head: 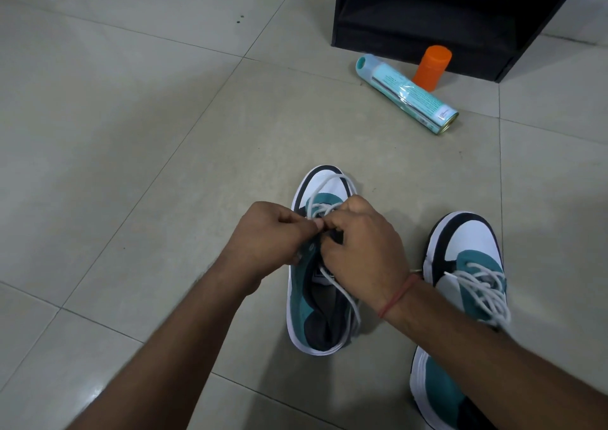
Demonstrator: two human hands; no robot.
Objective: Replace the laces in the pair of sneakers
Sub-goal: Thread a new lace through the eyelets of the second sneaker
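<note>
White cord lace (324, 207), soft and limp, is pinched by left hand (279, 232) and right hand (358, 242) above the teal-and-white sneaker (306, 314); gripping near its stiff tip is judged best.

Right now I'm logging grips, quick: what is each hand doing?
Left hand: curled, pinching the white shoelace over the teal, white and black sneaker.
Right hand: curled, fingers on the same lace at the eyelets.

Left hand (279, 232) and right hand (358, 245) pinching a white lace (324, 207) over one sneaker (316, 298), other sneaker (467, 258) beside it, spray can (408, 92), orange cap (431, 67), tile floor (131, 133)
</note>
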